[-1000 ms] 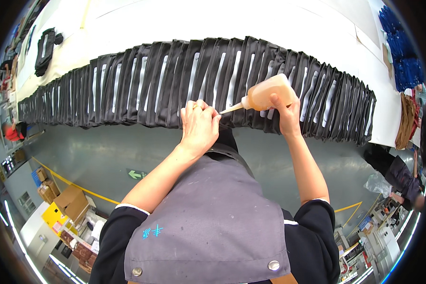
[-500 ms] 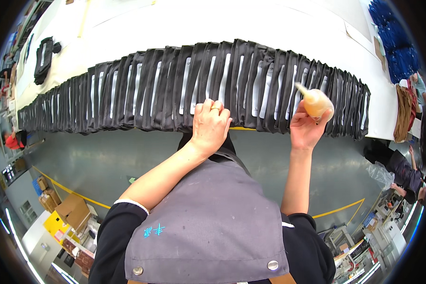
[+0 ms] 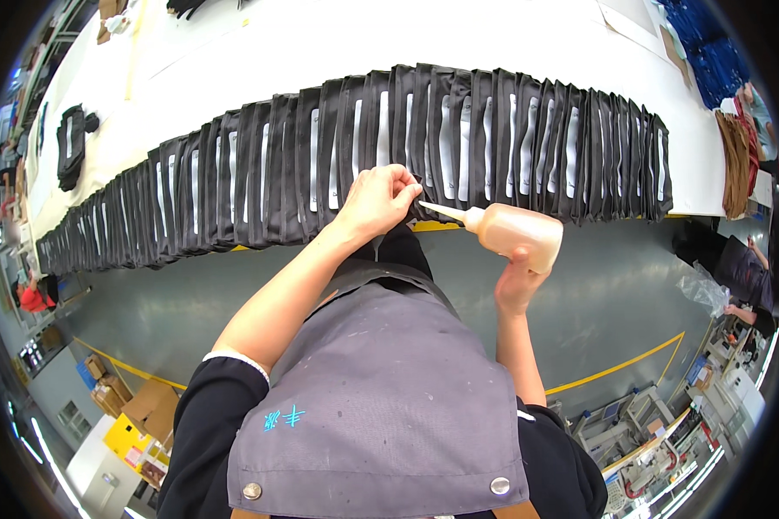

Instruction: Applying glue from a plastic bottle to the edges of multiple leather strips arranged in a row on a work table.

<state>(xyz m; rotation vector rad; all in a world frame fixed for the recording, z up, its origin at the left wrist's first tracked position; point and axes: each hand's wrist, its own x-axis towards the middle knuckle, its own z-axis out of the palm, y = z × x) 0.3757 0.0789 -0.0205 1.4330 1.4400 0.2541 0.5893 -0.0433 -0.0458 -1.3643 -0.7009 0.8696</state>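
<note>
A long row of black folded fabric pieces [image 3: 273, 173] with pale strips between them lies overlapped along the near edge of the white table [image 3: 303, 43]. At the middle of the row, my left hand [image 3: 375, 204] is closed in a pinch on the edge of one black fabric piece, its fingertips partly hiding the spot. My right hand [image 3: 519, 284] grips a squeeze bottle [image 3: 521, 233] with pale orange contents from below. The bottle is tipped on its side, and its thin nozzle points left, ending right beside my left fingertips. I cannot tell whether the tip touches the fabric.
A separate black bundle [image 3: 71, 147] rests on the table's far left. Brown cloth [image 3: 736, 169] hangs over the right end, near a blue pile [image 3: 705, 52]. Beyond the right end a person's arm [image 3: 740, 313] shows beside clear plastic. Cardboard boxes [image 3: 151, 406] stand at lower left.
My right hand has brought the bottle left and down, turning it from upright to lying sideways, nozzle at my left hand. The left hand has shifted slightly and pinches at the fabric edge.
</note>
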